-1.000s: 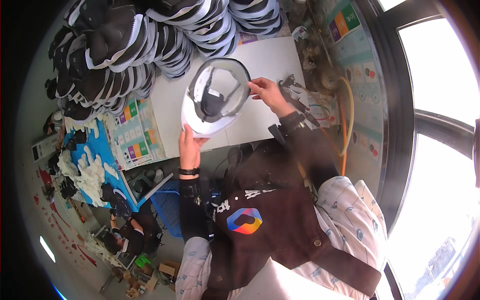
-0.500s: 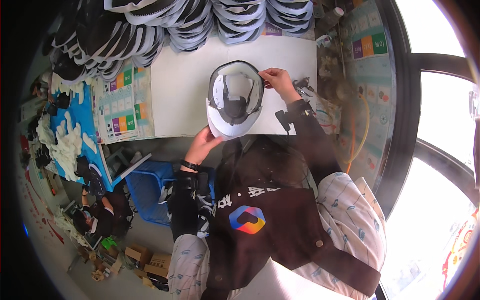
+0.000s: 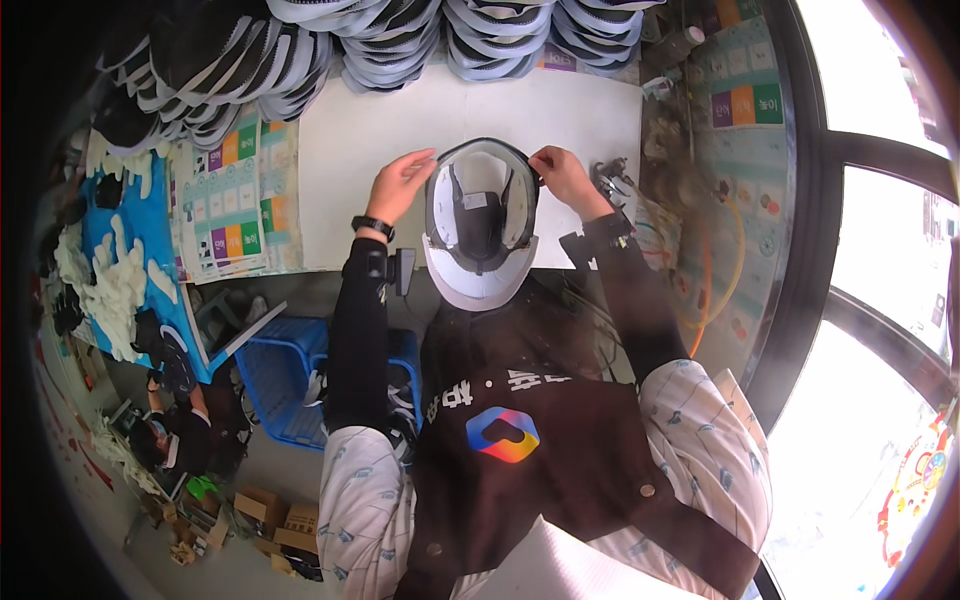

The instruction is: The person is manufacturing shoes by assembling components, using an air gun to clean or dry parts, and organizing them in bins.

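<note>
A cap with a pale brim lies inside-up at the front edge of the white tabletop. Its brim points toward me and overhangs the edge. The inside shows black and light grey lining. Thumb and fingers of my right hand pinch the cap's far right rim. My left hand is at the far left of the rim, fingers stretched out and slightly apart; whether the tips touch the rim I cannot tell.
Several stacks of black-and-white cap pieces stand along the back. A metal tool lies at the right, by hoses. Blue crates stand below on the left. White gloves lie on a blue table; another person sits beyond.
My left hand has let go of the brim and moved up to the far left rim. The cap has turned so its brim points straight at me, and shifted slightly nearer.
</note>
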Demonstrator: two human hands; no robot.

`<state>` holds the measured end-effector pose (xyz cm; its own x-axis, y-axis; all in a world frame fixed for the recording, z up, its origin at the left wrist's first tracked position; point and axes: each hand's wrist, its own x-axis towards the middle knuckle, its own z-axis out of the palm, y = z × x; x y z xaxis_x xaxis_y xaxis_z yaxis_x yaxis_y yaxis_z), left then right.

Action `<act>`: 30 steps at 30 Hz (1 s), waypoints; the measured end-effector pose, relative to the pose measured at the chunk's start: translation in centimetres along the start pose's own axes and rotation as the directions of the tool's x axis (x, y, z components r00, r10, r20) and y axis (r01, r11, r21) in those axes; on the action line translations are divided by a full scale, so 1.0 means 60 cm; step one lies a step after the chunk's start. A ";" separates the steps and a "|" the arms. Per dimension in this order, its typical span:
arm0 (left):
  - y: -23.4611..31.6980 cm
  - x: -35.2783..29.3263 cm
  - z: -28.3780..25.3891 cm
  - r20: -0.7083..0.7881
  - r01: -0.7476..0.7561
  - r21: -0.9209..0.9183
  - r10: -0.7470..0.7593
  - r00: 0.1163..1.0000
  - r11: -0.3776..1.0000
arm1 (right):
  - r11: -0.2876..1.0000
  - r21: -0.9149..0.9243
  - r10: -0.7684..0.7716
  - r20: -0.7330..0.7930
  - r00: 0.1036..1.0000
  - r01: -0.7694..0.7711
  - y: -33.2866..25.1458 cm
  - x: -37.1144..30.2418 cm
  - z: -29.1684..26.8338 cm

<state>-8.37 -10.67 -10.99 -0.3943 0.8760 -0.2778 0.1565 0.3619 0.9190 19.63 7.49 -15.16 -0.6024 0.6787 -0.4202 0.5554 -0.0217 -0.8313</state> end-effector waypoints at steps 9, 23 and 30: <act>-0.007 0.060 0.022 0.059 0.065 0.322 -0.088 0.994 0.945 | 0.992 -0.102 -0.089 -0.147 0.985 0.074 -0.067 -0.043 0.005; -0.003 0.044 -0.005 0.446 0.609 -0.447 -0.427 0.787 0.655 | 0.521 0.752 0.094 0.419 0.903 -0.403 -0.047 -0.023 -0.011; 0.068 0.023 0.021 0.312 0.384 -0.465 -0.258 0.915 0.798 | 0.513 0.784 -0.016 0.417 0.909 -0.351 -0.050 -0.038 -0.028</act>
<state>-7.12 -7.60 -7.98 -0.1188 0.8072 -0.5783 -0.4478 0.4763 0.7568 20.28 7.23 -11.11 -0.7955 0.3106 -0.5203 0.0467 -0.8246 -0.5638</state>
